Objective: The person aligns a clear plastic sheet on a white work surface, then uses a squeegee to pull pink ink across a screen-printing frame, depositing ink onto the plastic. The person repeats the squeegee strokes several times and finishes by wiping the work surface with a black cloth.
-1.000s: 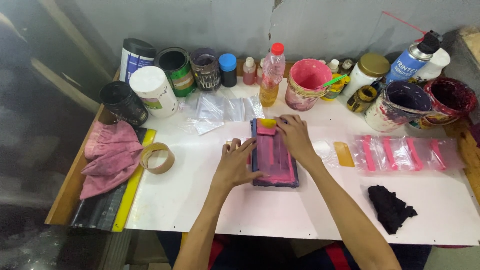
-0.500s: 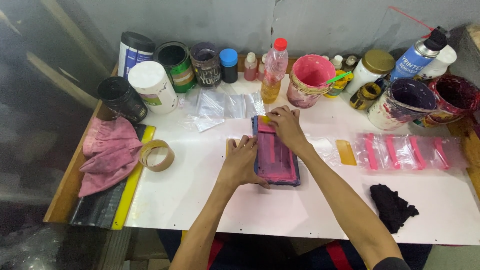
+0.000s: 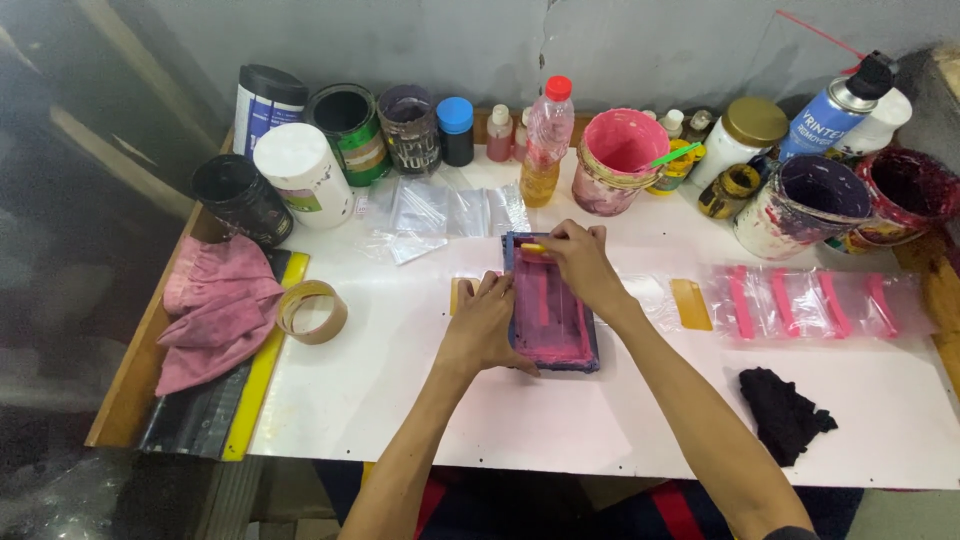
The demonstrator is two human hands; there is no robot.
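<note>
I am steadying a small screen frame that is lying flat on the white table, just in front of the row of ink pots. My left hand is pressing on the frame's left edge, fingers spread and flat, gripping nothing, only holding it down. My right hand is sitting at the far end of the frame, fingers pinched shut around a yellow squeegee that is resting across the top of the mesh, which is coated in pink ink.

As I judge it, I am at the start of a pull: the blade is set at the far end and the ink is waiting below it. The next move is calling for even downward pressure and a straight draw toward me, while the left hand is keeping the frame from sliding.

My forearms are reaching in from the near edge, the right one angled up from the lower right, wrist bent over the frame; the left is coming straight up the middle.

Clear bags with pink strips are lying to the right, a black rag nearer me, a tape roll and a pink cloth off to the left.
</note>
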